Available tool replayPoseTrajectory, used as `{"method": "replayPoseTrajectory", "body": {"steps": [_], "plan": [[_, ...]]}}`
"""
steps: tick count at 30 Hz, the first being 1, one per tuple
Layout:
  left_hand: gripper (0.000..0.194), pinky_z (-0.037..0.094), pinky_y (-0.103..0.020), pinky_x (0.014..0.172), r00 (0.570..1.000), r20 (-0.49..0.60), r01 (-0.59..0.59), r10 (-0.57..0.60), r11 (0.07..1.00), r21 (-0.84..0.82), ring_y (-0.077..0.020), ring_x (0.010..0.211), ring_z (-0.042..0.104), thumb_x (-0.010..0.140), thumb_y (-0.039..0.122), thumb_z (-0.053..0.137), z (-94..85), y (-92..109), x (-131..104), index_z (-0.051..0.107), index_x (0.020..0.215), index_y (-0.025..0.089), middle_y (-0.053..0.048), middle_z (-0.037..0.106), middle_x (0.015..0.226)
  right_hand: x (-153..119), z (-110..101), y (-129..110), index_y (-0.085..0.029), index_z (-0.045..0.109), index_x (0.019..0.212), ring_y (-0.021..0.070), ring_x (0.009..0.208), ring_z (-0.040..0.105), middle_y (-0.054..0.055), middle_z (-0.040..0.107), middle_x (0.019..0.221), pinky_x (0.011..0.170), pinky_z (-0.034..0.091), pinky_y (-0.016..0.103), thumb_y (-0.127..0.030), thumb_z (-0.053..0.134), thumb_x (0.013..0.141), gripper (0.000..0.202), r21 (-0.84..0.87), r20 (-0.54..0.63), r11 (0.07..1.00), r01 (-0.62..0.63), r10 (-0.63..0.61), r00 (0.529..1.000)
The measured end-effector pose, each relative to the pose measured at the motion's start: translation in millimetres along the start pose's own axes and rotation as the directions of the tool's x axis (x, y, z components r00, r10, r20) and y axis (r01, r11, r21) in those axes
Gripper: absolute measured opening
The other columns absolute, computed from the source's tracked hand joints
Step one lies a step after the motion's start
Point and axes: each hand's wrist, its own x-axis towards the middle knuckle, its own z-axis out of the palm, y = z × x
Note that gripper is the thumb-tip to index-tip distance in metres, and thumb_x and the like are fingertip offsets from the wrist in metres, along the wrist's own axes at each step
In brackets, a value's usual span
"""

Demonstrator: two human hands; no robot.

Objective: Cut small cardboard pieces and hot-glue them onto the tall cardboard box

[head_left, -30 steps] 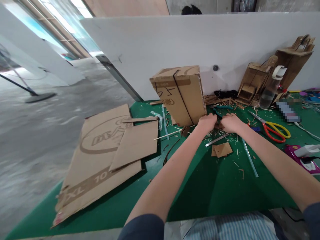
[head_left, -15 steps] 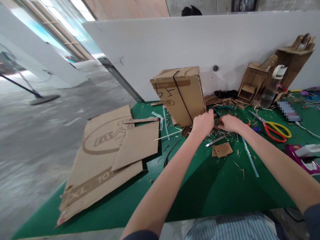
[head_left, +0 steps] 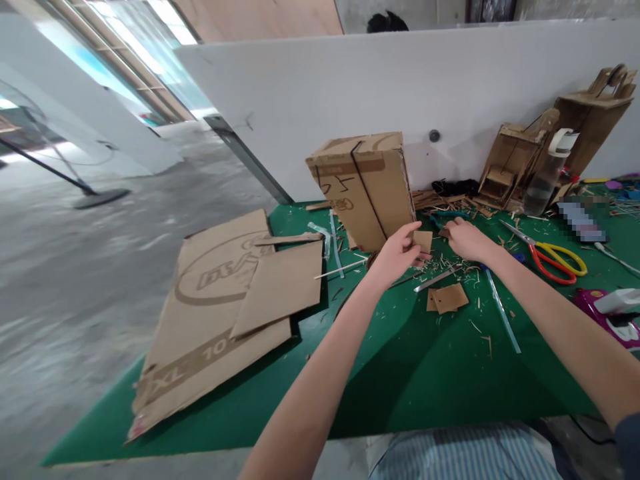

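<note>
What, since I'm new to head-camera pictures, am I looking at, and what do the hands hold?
There is no machine: these are a person's bare hands, filmed by a camera worn on the head, looking forward and down. The left hand has a small cardboard piece at its fingers; the right hand is beside a teal-handled tool. I cannot tell whether either grips anything. The green table carries cardboard sheets, scissors, a smartphone and a cardboard box.

Matt cardboard piece (head_left: 425, 241), smooth tabletop (head_left: 450, 377) (faintly glossy), plastic-handled metal scissors (head_left: 533, 245)
</note>
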Motion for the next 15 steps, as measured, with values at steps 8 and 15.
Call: {"method": "replayPoseTrajectory", "body": {"steps": [8, 15], "plan": [[0.045, 0.054, -0.025, 0.056, 0.999, -0.040, 0.027, -0.024, 0.997, 0.074, -0.0145, 0.069, 0.068, 0.086, 0.008, 0.043, 2.5, -20, 0, 0.047, 0.130, 0.015, -0.008, 0.065, 0.097, -1, -6, 19, -0.005, 0.048, 0.124, 0.0288, 0.095, 0.065, 0.022, 0.069, 0.106, 0.077, 0.045, 0.034, -0.024, 0.037, 0.096, 0.036, -0.047, -0.011, 0.998, -0.036, 0.035, 0.999], [0.040, 0.051, -0.021, 0.054, 0.999, -0.041, 0.024, -0.019, 0.992, 0.122, -0.0115, 0.067, 0.065, 0.086, 0.010, 0.045, 2.7, -37, -3, 0.049, 0.126, 0.016, -0.007, 0.063, 0.099, 0, 7, 10, -0.008, 0.069, 0.098, 0.0329, 0.107, 0.063, 0.023, 0.071, 0.102, 0.090, 0.040, 0.040, -0.028, 0.052, 0.090, 0.028, -0.159, -0.021, 0.987, -0.023, 0.020, 1.000]]}}
